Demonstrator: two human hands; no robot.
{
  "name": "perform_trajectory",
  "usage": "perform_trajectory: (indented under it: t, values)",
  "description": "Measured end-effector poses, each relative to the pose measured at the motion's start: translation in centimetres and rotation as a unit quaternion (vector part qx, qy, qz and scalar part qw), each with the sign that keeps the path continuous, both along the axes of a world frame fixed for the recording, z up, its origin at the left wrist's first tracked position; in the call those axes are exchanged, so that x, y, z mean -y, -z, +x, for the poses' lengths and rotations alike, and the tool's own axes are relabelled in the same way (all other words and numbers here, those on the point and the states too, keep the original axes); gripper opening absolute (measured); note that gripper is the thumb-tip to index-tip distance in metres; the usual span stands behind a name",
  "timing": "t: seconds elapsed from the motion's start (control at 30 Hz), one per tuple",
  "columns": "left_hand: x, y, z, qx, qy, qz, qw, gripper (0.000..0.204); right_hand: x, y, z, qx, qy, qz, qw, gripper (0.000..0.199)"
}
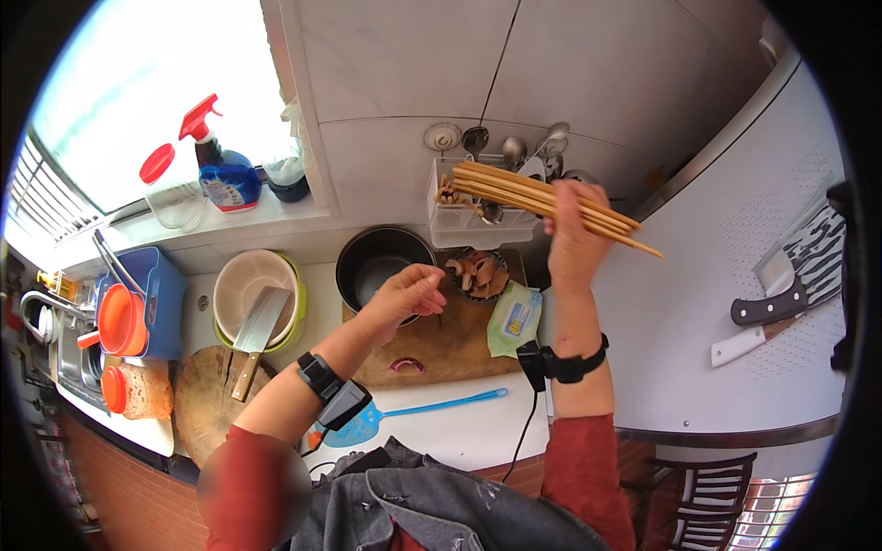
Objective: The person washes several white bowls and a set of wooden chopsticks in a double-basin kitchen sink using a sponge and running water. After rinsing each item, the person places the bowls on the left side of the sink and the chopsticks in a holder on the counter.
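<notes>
A bundle of several wooden chopsticks [542, 197] is gripped in my right hand [581, 230], raised in front of the white utensil rack [450, 225] on the wall. The sticks slant down to the right, their left ends over the rack. My left hand [409, 296] holds nothing visible, its fingers curled together, above the brown cutting board [432, 354]. Beside it stands a black pot [375, 257], partly covered by the hand. To the right of the pot, a bowl holds brownish-pink pieces [478, 274]. A green wipes pack [515, 317] lies on the board's right edge.
A purple onion piece [406, 365] lies on the board; a blue spatula [441, 404] is nearer me. Left are a cleaver [261, 321] across nested basins [248, 266], a round wooden block [207, 395] and a blue bin [163, 294]. Knives [770, 312] hang at right.
</notes>
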State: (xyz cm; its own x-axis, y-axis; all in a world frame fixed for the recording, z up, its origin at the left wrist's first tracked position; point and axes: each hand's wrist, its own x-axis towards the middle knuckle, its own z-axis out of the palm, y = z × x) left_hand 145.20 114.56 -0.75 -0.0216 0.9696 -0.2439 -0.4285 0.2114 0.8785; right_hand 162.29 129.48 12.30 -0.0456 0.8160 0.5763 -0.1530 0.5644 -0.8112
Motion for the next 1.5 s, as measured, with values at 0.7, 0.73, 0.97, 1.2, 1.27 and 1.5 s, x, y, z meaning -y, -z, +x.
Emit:
perform_trajectory:
  t: [0.7,0.73,0.97,1.2,1.27,1.5]
  values:
    - [9.2,1.7,-1.8,-0.081,-0.012,-0.068,0.994,0.023,-0.8,0.6,-7.1,0.323,-0.066,0.337,0.882,0.067]
    - [9.7,1.8,-1.8,-0.077,-0.010,-0.070,0.995,0.023,-0.7,0.5,-7.1,0.364,-0.089,0.307,0.875,0.063]
    - [15.6,2.7,-3.1,-0.060,-0.060,-0.120,0.989,0.022,0.4,1.0,-6.5,0.382,0.073,0.424,0.818,0.051]
    - [25.5,3.2,-4.8,0.000,-0.165,-0.152,0.975,0.022,6.2,-0.9,-7.9,0.281,0.118,0.496,0.813,0.044]
    - [29.1,3.7,-5.3,0.023,-0.200,-0.146,0.969,0.023,9.7,0.2,-7.9,0.146,0.028,0.383,0.912,0.045]
    - [44.1,7.2,-4.3,0.199,-0.379,-0.118,0.896,0.014,28.1,9.5,-8.9,-0.025,-0.506,-0.320,0.801,0.040]
